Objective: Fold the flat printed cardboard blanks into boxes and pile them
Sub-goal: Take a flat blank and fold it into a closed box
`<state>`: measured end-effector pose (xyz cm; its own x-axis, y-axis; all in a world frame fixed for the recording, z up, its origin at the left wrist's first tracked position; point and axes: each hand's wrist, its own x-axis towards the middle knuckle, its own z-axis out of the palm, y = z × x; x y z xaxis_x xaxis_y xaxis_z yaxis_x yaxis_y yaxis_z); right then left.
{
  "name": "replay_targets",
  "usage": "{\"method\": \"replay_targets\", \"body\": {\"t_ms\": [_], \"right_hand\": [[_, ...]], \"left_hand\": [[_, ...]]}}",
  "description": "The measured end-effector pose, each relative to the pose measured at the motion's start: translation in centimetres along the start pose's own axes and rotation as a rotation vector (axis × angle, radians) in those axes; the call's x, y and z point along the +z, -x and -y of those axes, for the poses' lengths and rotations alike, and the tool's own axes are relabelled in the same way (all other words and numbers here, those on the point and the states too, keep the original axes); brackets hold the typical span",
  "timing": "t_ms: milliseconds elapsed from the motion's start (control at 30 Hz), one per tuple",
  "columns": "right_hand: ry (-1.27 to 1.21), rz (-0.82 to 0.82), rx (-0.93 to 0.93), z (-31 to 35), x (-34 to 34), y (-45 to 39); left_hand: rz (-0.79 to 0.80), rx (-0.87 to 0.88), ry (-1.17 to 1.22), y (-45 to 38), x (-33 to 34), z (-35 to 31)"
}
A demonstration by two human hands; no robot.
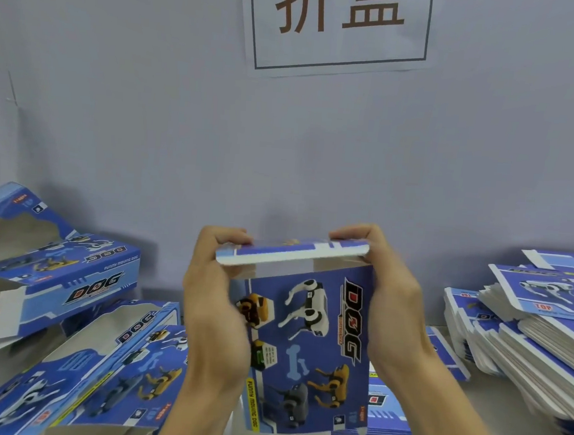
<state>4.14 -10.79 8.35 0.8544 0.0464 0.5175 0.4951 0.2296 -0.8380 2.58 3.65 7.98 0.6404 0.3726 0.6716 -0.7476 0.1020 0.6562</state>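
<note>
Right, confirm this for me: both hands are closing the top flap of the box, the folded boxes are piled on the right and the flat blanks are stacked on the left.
Not quite: the sides are swapped. The head view shows the folded boxes piled on the left and the flat blanks stacked on the right. The rest holds: the left hand and the right hand are closing the top flap of the box.

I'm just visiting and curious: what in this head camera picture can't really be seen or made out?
- Box near end: hidden behind the wrists.
- Left hand and right hand fingertips: curled behind the top flap.
- Sign on the wall: its top is cut off by the frame edge.
- Stack of flat blanks: runs off the right edge.
- Folded boxes: small print blurred.
</note>
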Motion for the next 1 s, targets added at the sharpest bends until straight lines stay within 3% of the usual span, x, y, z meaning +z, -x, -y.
{"method": "replay_targets", "body": {"t_ms": [100, 200, 333, 467, 1000], "right_hand": [[-0.195, 0.045, 0.080, 0.4, 0.2, 0.2], [-0.036, 0.056, 0.052, 0.7, 0.1, -0.1], [-0.004, 0.071, -0.024, 0.4, 0.1, 0.4], [0.019, 0.014, -0.107, 0.4, 0.3, 0.5], [-0.116, 0.094, -0.030, -0.6, -0.8, 0.2]], "left_hand": [[0.035, -0.034, 0.116, 0.2, -0.6, 0.0], [0.113, -0.061, 0.047, 0.3, -0.6, 0.0], [0.184, -0.002, -0.037, 0.6, -0.4, 0.2], [0.149, 0.040, -0.086, 0.6, -0.3, -0.1], [0.230, -0.162, 0.024, -0.7, -1.7, 0.5]]}}
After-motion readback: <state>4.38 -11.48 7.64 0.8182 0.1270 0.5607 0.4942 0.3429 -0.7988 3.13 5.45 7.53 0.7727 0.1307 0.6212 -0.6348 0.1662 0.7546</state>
